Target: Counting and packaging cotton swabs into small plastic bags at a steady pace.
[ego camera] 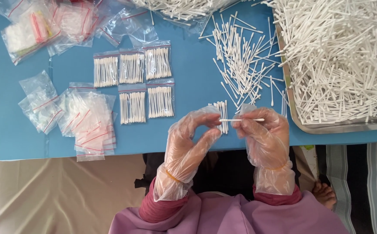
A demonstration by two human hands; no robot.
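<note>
Both my hands wear clear plastic gloves and meet over the near edge of the blue table (6, 130). My right hand (264, 138) pinches a single white cotton swab (251, 120) that lies level, pointing left. My left hand (188, 145) has its thumb and fingertips curled toward the swab's left end, touching or almost touching it. Just beyond my fingers a small neat row of swabs (221, 113) lies on the table. Several filled small zip bags of swabs (132, 82) lie in two rows to the left.
A metal tray (309, 128) heaped with loose swabs fills the right. More loose swabs (240, 60) are scattered beside it. Empty zip bags with red strips (88, 121) are piled at the left, with more bags (45, 26) at the far left corner. A bare foot (325, 194) shows below the table.
</note>
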